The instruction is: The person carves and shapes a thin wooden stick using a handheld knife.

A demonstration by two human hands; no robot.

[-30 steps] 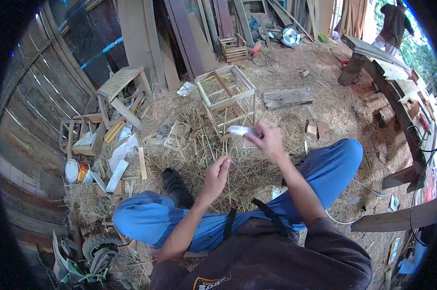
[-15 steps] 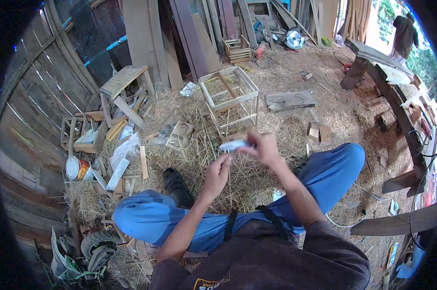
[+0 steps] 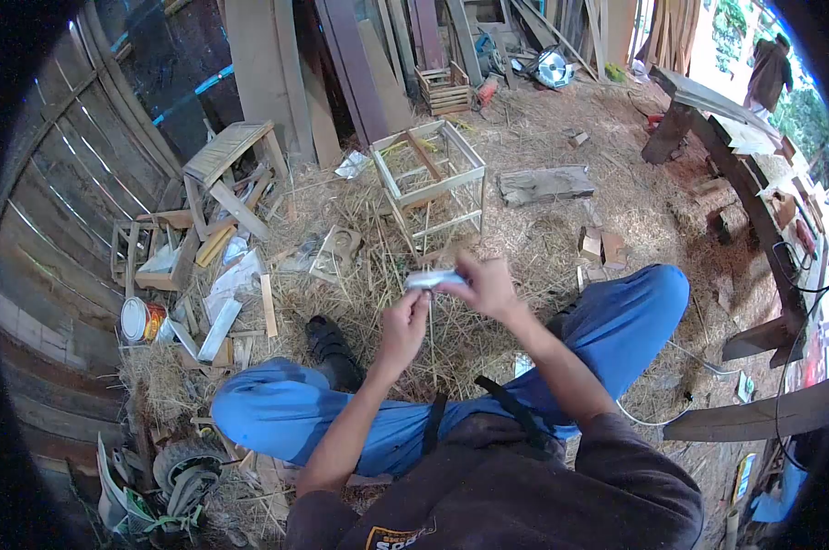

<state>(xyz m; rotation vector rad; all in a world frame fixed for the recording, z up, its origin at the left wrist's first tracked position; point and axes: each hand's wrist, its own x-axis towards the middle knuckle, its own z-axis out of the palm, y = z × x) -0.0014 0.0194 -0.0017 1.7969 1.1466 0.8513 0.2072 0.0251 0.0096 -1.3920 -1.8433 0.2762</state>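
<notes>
A small pale, whitish-blue object (image 3: 430, 279) is held between my two hands, above the straw between my knees. My right hand (image 3: 484, 286) is closed round its right end. Just below the object's left part, my left hand (image 3: 405, 323) is pinched on something thin, too small to name. The wooden stool frame (image 3: 430, 179) stands upright beyond my hands.
A slatted wooden stool (image 3: 229, 151) and a paint tin (image 3: 142, 319) are on the left. A wooden plank (image 3: 546, 185) lies ahead. Along the right runs a long bench (image 3: 744, 174), with a person (image 3: 770, 73) standing beyond it. Straw and shavings cover the ground.
The pale object has shifted slightly left and turned more level, with my right hand moving along. My left hand is a little further left and still pinched. The whole view has shifted slightly.
</notes>
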